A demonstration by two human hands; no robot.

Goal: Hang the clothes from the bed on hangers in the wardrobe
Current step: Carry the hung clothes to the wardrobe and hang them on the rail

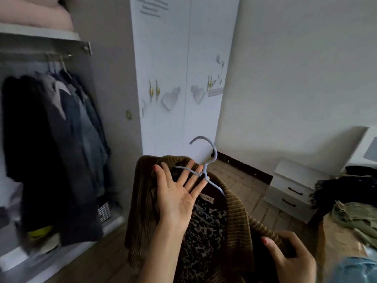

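Note:
A brown corduroy jacket (pixel 234 205) with a leopard-print lining sits on a pale blue hanger (pixel 212 152), held up in front of me. My left hand (pixel 177 193) is spread flat, palm toward me, fingers straight against the hanger's neck and the jacket collar. My right hand (pixel 289 258) grips the jacket's right shoulder, fingers curled over the ribbed fabric. The open wardrobe (pixel 81 43) is at the left, its rail (pixel 57 56) carrying several dark hanging garments (pixel 61 144).
Closed white wardrobe doors (pixel 183 78) with heart decals stand straight ahead. A white nightstand (pixel 295 186) is at the right by the wall. The bed (pixel 336 233) at the far right holds dark and green clothes (pixel 355 217). Wooden floor lies below.

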